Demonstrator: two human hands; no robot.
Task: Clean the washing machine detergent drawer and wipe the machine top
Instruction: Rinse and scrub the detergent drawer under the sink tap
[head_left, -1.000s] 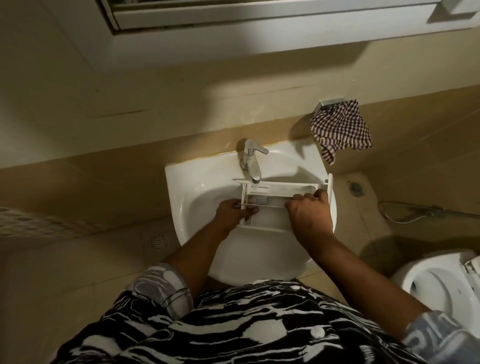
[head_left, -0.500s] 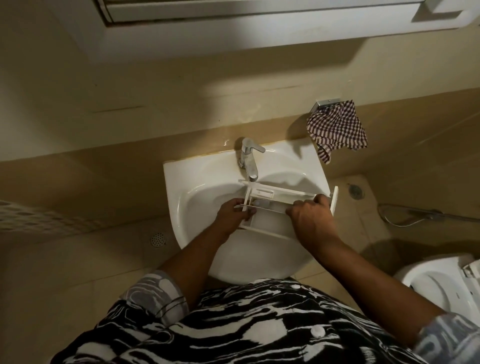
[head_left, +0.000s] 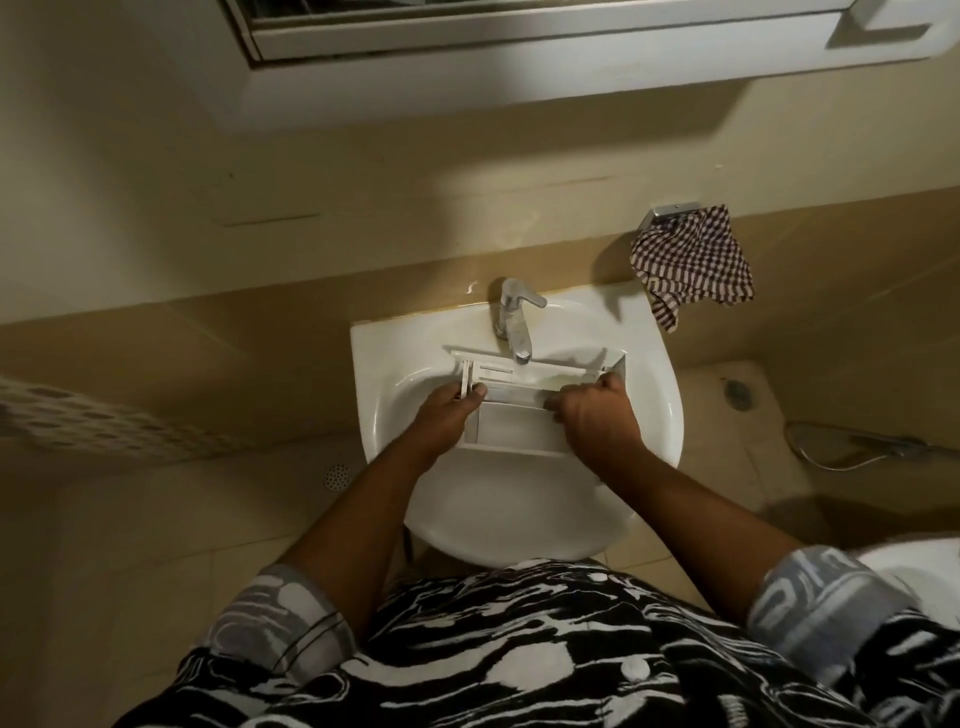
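- A floor drain (head_left: 336, 475) sits in the tiles well off to the outer side of the left hand (head_left: 445, 417) and plays no part here.
- The left hand is clenched round the left end of the detergent drawer (head_left: 514, 422), thumb over the end wall. This looks meant to steady it.
- The drawer lies lengthwise between the two hands, open side up and low inside the sink (head_left: 519, 512), so drips would fall into the basin.
- The tap (head_left: 511, 318) stands just beyond the hands, its spout over the drawer's far edge. That would put the compartments under any water, but I cannot tell whether water is running.
- The right hand (head_left: 595, 418) grasps the drawer's right part, fingers curled on a partition, probably to rub or tilt it.
- A checked cloth (head_left: 693, 265) hangs on the wall beyond the right hand, likely kept for wiping the machine top.
- A shower hose (head_left: 857, 451) lies on the floor, well to the right hand's outer side.
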